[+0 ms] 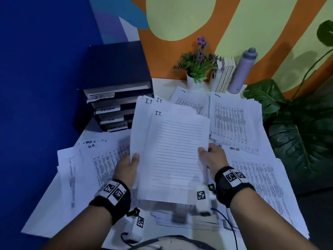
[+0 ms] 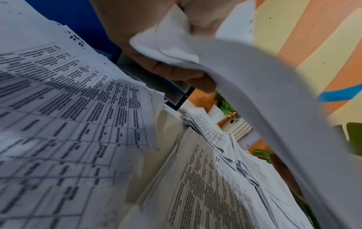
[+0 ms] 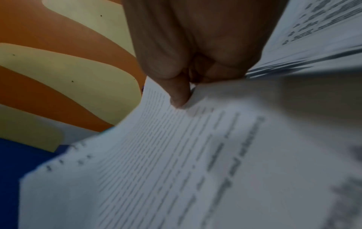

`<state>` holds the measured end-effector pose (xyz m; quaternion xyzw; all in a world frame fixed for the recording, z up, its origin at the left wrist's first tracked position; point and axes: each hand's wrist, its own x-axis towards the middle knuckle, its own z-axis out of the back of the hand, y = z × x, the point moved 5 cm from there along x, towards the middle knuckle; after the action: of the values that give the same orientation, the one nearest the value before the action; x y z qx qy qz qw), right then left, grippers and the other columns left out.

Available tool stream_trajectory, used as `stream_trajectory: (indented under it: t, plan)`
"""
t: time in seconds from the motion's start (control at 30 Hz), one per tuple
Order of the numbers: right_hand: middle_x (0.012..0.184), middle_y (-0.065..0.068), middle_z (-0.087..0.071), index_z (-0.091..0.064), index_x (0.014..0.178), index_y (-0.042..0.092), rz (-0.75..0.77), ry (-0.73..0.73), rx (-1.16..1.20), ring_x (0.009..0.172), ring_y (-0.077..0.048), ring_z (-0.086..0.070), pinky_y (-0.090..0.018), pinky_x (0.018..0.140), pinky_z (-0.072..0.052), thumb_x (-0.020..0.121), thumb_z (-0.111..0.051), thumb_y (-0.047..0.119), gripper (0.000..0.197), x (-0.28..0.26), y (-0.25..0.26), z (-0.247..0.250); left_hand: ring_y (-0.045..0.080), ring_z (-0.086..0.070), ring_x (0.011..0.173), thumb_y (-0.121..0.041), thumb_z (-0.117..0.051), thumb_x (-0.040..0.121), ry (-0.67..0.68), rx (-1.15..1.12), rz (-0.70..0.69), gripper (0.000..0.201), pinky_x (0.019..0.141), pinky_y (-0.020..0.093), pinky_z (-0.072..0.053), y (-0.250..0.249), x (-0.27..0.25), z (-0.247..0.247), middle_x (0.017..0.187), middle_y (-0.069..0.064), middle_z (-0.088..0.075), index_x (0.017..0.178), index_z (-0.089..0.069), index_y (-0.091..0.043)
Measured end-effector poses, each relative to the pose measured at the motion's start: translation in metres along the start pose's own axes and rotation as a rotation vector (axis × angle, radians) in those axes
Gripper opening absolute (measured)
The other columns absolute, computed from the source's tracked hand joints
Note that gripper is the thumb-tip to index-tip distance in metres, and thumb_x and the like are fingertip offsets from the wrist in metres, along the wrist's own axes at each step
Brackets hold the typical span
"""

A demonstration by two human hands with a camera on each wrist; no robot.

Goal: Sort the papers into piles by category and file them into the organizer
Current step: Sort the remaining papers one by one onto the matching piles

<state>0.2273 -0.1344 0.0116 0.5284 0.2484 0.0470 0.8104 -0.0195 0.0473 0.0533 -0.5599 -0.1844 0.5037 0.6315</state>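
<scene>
I hold a stack of white sheets headed "I.T." (image 1: 173, 150) raised above the desk. My left hand (image 1: 130, 162) grips its left edge, thumb on top; in the left wrist view the left hand (image 2: 166, 51) has its fingers curled under the I.T. sheets (image 2: 264, 96). My right hand (image 1: 210, 156) pinches the right edge; the right wrist view shows the right hand (image 3: 182, 86) with its thumb pressed on the I.T. sheets (image 3: 186, 162). The dark blue organizer (image 1: 117, 83) stands at the back left, with trays labelled I.T., ADMIN and others.
Paper piles cover the desk: an H.R. pile (image 1: 93, 163) at left, an ADMIN pile (image 1: 232, 120) at back right, a task-list pile (image 1: 255, 181) at right. A potted flower (image 1: 196, 69), books (image 1: 223, 74) and a grey bottle (image 1: 241, 71) line the wall. A leafy plant (image 1: 297, 127) stands right.
</scene>
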Motion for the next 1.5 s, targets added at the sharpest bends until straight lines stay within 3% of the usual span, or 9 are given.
stream_trajectory:
  t: [0.23, 0.4, 0.5, 0.57, 0.73, 0.87, 1.1, 1.3, 1.5]
  plan:
    - [0.096, -0.01, -0.075, -0.068, 0.099, 0.01, -0.106, 0.106, 0.293, 0.088, -0.029, -0.071, -0.045, 0.084, -0.057, 0.092, -0.061, 0.02, 0.014, -0.021, -0.002, -0.018, 0.022, -0.065, 0.09, -0.017, -0.069, 0.087, -0.112, 0.022, 0.015, 0.011, 0.081, 0.026, -0.046, 0.018, 0.01, 0.034, 0.093, 0.001, -0.068, 0.097, -0.065, -0.014]
    - [0.1, -0.01, -0.074, -0.066, 0.095, 0.013, -0.117, 0.098, 0.318, 0.093, -0.031, -0.07, -0.046, 0.086, -0.056, 0.088, -0.061, 0.023, 0.013, -0.039, -0.002, -0.043, 0.02, -0.063, 0.09, -0.033, -0.068, 0.087, -0.133, -0.029, 0.019, 0.02, 0.086, 0.029, -0.048, 0.024, 0.016, 0.048, 0.098, 0.001, -0.068, 0.1, -0.066, -0.017]
    - [0.079, -0.006, -0.049, -0.049, 0.08, 0.022, -0.086, 0.008, 0.332, 0.071, -0.024, -0.046, -0.037, 0.069, -0.042, 0.078, -0.065, 0.036, 0.021, -0.037, -0.007, -0.04, 0.022, -0.059, 0.098, -0.04, -0.05, 0.097, -0.143, -0.041, 0.003, 0.027, 0.094, 0.035, -0.046, 0.022, 0.022, 0.061, 0.105, 0.001, -0.065, 0.107, -0.065, -0.02]
    - [0.083, -0.003, -0.037, -0.038, 0.076, 0.024, -0.081, 0.026, 0.376, 0.076, -0.022, -0.034, -0.038, 0.072, -0.032, 0.076, -0.068, 0.039, 0.034, -0.035, -0.009, -0.041, 0.023, -0.059, 0.098, -0.032, -0.05, 0.098, -0.162, 0.008, -0.018, 0.029, 0.091, 0.033, -0.045, 0.022, 0.029, 0.071, 0.105, 0.004, -0.065, 0.111, -0.066, -0.012]
    - [0.107, -0.029, -0.061, -0.047, 0.101, -0.003, -0.083, 0.131, 0.516, 0.087, -0.027, -0.054, -0.047, 0.084, -0.047, 0.087, -0.066, 0.019, 0.033, -0.048, 0.004, -0.057, 0.025, -0.061, 0.095, -0.019, -0.061, 0.093, -0.147, 0.014, -0.02, 0.018, 0.083, 0.028, -0.044, 0.027, 0.039, 0.086, 0.101, 0.007, -0.067, 0.106, -0.067, -0.008]
    - [0.114, -0.015, -0.069, -0.052, 0.119, -0.004, -0.081, 0.158, 0.523, 0.103, -0.031, -0.066, -0.047, 0.092, -0.054, 0.098, -0.053, 0.005, 0.023, -0.058, 0.014, -0.069, 0.023, -0.064, 0.09, -0.017, -0.069, 0.087, -0.089, -0.02, 0.024, 0.013, 0.084, 0.03, -0.048, 0.031, 0.037, 0.083, 0.096, 0.004, -0.068, 0.1, -0.067, -0.015]
    - [0.114, -0.014, -0.07, -0.058, 0.113, 0.006, -0.027, 0.093, 0.525, 0.11, -0.039, -0.064, -0.06, 0.095, -0.048, 0.094, -0.055, -0.002, 0.02, -0.055, 0.008, -0.063, 0.022, -0.064, 0.092, -0.023, -0.075, 0.083, -0.065, -0.082, 0.061, 0.023, 0.081, 0.025, -0.045, 0.035, 0.035, 0.08, 0.094, 0.001, -0.068, 0.101, -0.067, -0.012]
    - [0.116, -0.009, -0.071, -0.062, 0.117, 0.013, -0.002, 0.071, 0.502, 0.109, -0.034, -0.066, -0.058, 0.096, -0.049, 0.094, -0.052, -0.005, 0.031, -0.059, 0.011, -0.056, 0.02, -0.055, 0.103, -0.039, -0.05, 0.097, -0.044, -0.084, 0.038, 0.033, 0.095, 0.03, -0.042, 0.03, 0.033, 0.077, 0.11, -0.001, -0.062, 0.117, -0.063, -0.016]
    - [0.107, -0.012, -0.072, -0.067, 0.1, 0.012, -0.01, 0.118, 0.542, 0.104, -0.033, -0.066, -0.056, 0.099, -0.048, 0.095, -0.052, -0.004, 0.022, -0.062, 0.017, -0.054, 0.016, -0.063, 0.084, -0.026, -0.065, 0.091, 0.009, -0.095, 0.079, 0.008, 0.083, 0.03, -0.047, 0.034, 0.038, 0.076, 0.088, -0.009, -0.066, 0.095, -0.066, -0.019]
